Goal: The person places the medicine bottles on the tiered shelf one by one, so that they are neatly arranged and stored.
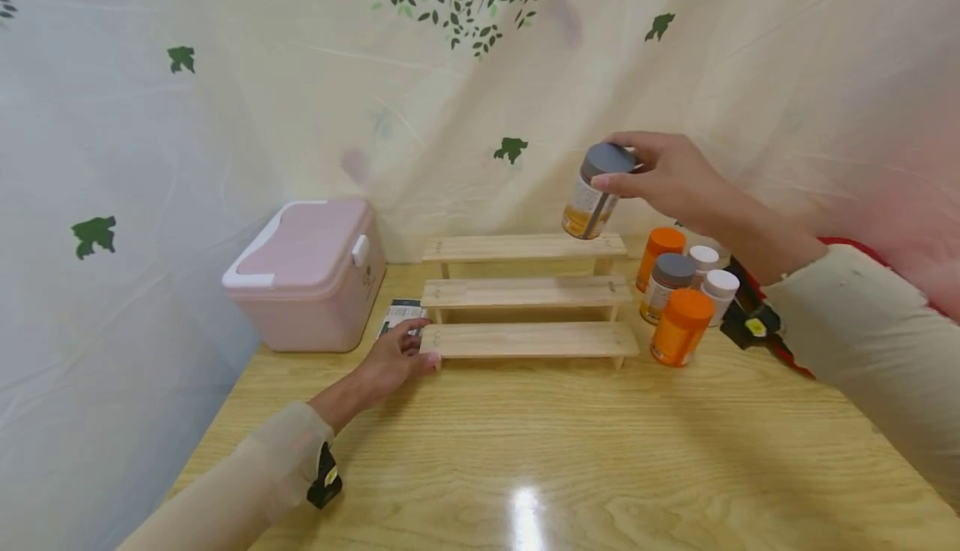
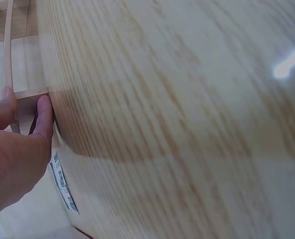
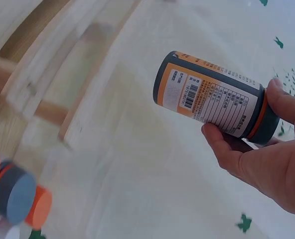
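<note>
My right hand (image 1: 667, 176) holds a grey-capped pill bottle (image 1: 588, 201) by its cap, tilted, above the right end of the rack's top step. In the right wrist view the bottle (image 3: 207, 97) shows an orange and white label with a barcode. Down at the left, my left hand (image 1: 393, 359) grips the end of the lowest step of a three-step wooden rack (image 1: 525, 340). The left wrist view shows thumb and fingers on either side of that wooden end (image 2: 30, 94).
Right of the rack stand orange-capped bottles (image 1: 678, 326), another grey-capped bottle (image 1: 667, 284) and white-capped bottles (image 1: 720, 288). A pink lidded box (image 1: 307, 276) sits at the left. Between box and rack lies a printed card or packet (image 1: 402, 313). A leaf-patterned cloth (image 1: 450, 117) hangs behind.
</note>
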The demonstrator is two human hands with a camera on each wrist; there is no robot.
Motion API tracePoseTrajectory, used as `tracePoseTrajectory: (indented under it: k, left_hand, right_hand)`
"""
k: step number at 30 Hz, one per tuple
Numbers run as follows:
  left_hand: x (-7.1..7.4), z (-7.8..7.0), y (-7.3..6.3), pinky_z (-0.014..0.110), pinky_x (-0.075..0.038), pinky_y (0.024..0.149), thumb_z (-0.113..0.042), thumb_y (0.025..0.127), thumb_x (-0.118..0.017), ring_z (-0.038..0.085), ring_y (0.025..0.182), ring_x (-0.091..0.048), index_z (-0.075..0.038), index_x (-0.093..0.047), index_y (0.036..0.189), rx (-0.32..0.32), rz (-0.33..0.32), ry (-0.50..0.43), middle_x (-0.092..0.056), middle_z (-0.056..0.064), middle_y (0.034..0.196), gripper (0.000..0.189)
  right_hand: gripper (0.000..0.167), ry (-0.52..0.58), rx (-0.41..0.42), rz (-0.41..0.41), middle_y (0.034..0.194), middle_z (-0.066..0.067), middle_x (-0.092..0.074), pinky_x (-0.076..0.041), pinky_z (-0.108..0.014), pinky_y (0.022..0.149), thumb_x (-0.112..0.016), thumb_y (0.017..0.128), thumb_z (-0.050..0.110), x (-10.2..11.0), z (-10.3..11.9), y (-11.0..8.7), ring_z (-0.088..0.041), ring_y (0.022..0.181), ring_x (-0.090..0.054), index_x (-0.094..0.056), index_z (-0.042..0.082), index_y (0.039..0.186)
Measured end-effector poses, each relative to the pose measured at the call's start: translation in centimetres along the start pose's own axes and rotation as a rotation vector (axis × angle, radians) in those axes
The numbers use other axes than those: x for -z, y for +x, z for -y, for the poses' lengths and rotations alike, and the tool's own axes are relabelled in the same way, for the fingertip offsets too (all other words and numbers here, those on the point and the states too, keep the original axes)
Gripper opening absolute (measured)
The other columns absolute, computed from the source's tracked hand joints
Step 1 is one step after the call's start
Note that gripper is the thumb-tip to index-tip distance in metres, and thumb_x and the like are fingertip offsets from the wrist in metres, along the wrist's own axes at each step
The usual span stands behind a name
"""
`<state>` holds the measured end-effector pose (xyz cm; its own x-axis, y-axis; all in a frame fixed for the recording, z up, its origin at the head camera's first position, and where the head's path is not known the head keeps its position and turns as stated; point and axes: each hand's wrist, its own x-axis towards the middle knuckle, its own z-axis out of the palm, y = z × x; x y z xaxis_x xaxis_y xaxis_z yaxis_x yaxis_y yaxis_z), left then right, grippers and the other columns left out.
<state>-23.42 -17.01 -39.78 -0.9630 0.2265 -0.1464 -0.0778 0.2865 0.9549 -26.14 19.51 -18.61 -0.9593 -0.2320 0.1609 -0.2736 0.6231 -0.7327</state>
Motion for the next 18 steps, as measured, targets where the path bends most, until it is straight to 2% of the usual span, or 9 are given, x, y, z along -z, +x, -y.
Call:
tracePoseTrajectory:
  k: [5,9,12,18]
  left_hand:
    - [0.1,0.1,0.0,0.035,-0.057,0.084,0.004,0.091,-0.061,0.022,0.096,-0.060,-0.002,-0.034,0.146,0.000,0.002,-0.017,-0.054,0.025,0.120,0.062]
    - [0.1,0.1,0.2,0.035,-0.057,0.084,0.004,0.091,-0.061,0.021,0.095,-0.060,-0.002,-0.034,0.146,-0.003,0.002,-0.015,-0.054,0.024,0.119,0.062]
    - [0.1,0.2,0.4,0.035,-0.057,0.085,0.004,0.091,-0.060,0.021,0.096,-0.060,-0.002,-0.034,0.145,-0.003,0.001,-0.014,-0.054,0.024,0.120,0.061]
    - [0.1,0.2,0.2,0.035,-0.057,0.085,0.005,0.091,-0.061,0.022,0.096,-0.059,-0.002,-0.034,0.145,0.005,-0.003,-0.029,-0.054,0.023,0.118,0.061]
  right_hand:
    - [0.051,0.129,0.063,0.059,0.128,-0.016,-0.054,-0.047,-0.044,0.098,-0.065,0.093,0.025,-2.9,1.6,2.7,-0.029,0.112,-0.051,-0.048,0.009,0.138]
    - [0.052,0.208,0.080,0.095,0.129,-0.017,-0.053,-0.047,-0.045,0.099,-0.065,0.093,0.018,-4.9,2.3,4.5,-0.029,0.116,-0.051,-0.047,0.006,0.139]
    - [0.055,0.229,0.072,0.122,0.131,-0.017,-0.052,-0.049,-0.044,0.098,-0.066,0.092,0.015,-6.2,2.6,5.8,-0.028,0.118,-0.051,-0.044,0.006,0.142]
    - [0.062,0.188,0.041,0.155,0.136,-0.016,-0.048,-0.050,-0.041,0.096,-0.066,0.093,0.018,-8.4,3.0,7.8,-0.029,0.121,-0.050,-0.037,0.007,0.147]
